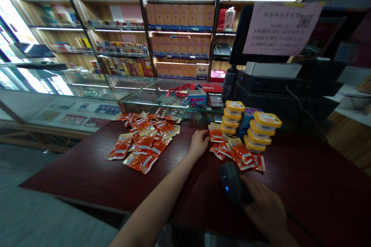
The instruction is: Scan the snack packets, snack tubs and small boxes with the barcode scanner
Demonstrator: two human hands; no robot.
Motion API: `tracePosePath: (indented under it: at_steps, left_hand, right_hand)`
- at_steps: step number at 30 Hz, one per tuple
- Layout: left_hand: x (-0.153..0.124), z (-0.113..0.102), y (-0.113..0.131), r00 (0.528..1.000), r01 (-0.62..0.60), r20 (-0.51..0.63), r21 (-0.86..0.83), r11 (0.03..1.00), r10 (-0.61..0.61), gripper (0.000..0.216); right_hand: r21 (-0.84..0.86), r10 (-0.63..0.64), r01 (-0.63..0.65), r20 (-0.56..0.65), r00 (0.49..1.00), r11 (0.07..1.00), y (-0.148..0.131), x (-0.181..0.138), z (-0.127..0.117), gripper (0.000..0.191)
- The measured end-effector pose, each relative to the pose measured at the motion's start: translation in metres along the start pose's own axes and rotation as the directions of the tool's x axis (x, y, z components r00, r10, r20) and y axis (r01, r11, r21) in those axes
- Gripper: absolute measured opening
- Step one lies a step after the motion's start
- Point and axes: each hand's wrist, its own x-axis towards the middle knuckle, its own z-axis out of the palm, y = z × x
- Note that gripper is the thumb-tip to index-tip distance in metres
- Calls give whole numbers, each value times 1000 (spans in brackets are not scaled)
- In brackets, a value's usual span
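Note:
My right hand [265, 204] is wrapped round a black handheld barcode scanner [232, 185] with a lit blue light, held above the front of the dark wooden desk. My left hand [199, 142] reaches forward, its fingers curled at the left edge of an orange snack packet [216, 134]; the fingertips are partly hidden. Below that packet, several more orange packets [240, 151] lie in a small pile. A larger heap of similar packets [146, 142] is spread to the left of my left hand.
Two stacks of yellow-lidded tubs, the left stack [232, 117] and the right stack [261, 133], stand behind the small pile. A monitor [239, 42] bearing a paper sign [281, 29] is at the right. Glass display cases [139, 92] border the desk [95, 177] at the back.

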Motion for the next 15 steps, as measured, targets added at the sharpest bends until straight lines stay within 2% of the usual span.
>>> tracePosePath:
  at_steps: [2,4,6,8,10,12,15]
  left_hand:
    - [-4,-18,-5,1000,-17,-23,101,995,19,30]
    - [-6,-40,-10,997,17,-74,254,967,2,27]
    - [-8,-65,-15,985,110,-168,425,899,-41,26]
    - [-10,-86,-22,949,248,-303,548,799,-86,26]
    - [-12,-101,-29,893,383,-434,590,711,-120,29]
    - [-13,-110,-36,843,467,-520,579,669,-139,37]
    - [-15,-116,-46,821,504,-543,547,668,-176,44]
  right_hand:
    - [6,32,-32,20,999,999,-1,-2,1,43]
    - [11,53,-53,39,998,999,-2,-3,0,43]
    - [14,56,-56,40,998,998,-4,-3,-1,40]
    - [12,60,-60,25,998,998,-5,-2,-2,37]
    - [3,58,-58,7,998,998,-6,0,-4,35]
    - [-8,35,-35,-9,999,999,-8,2,-5,34]
    - [-11,16,-16,-19,1000,1000,-8,3,-7,31]
